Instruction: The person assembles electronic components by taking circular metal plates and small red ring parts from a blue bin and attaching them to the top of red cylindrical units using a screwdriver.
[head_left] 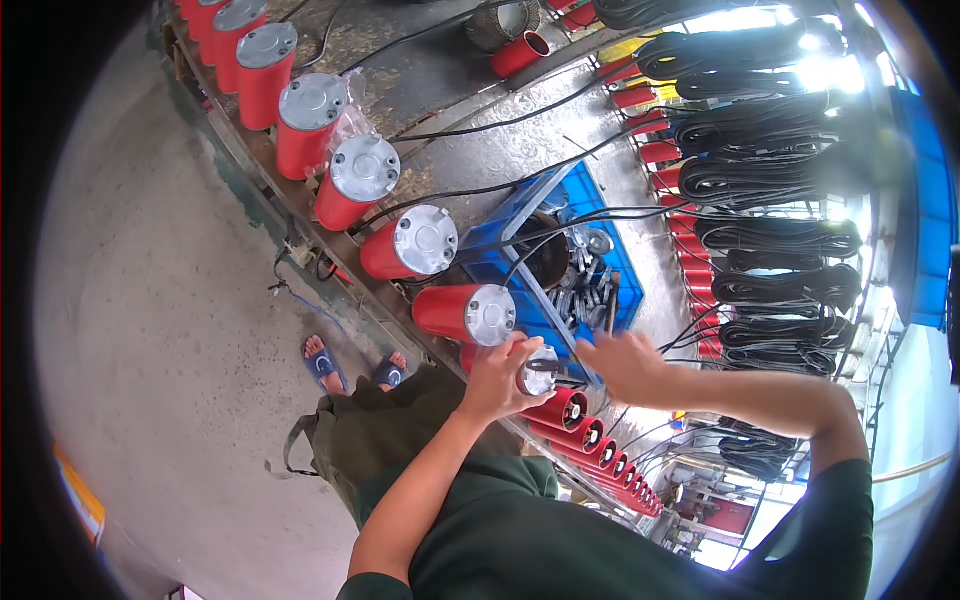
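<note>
My left hand (494, 382) is closed around a round silver end cap (538, 378) at the top of a red cylinder, thumb and fingers on its rim. A small dark piece lies across the cap's face. To its right, my right hand (628, 368) is curled and smeared by motion. A thin brownish stick (611, 308) stands just above its fingers; whether the hand grips it I cannot tell. Beside the left hand is a red cylinder with a silver cap (490, 315). On the other side sits a red cylinder with an uncovered end (572, 410).
Several capped red cylinders (364, 168) line the bench edge, with uncapped ones continuing toward the lower right. A blue crate (625, 255) holds loose metal parts. Black cables cross the metal bench (470, 160) to coiled bundles (765, 175). Feet in blue sandals (325, 368) stand beside the bench.
</note>
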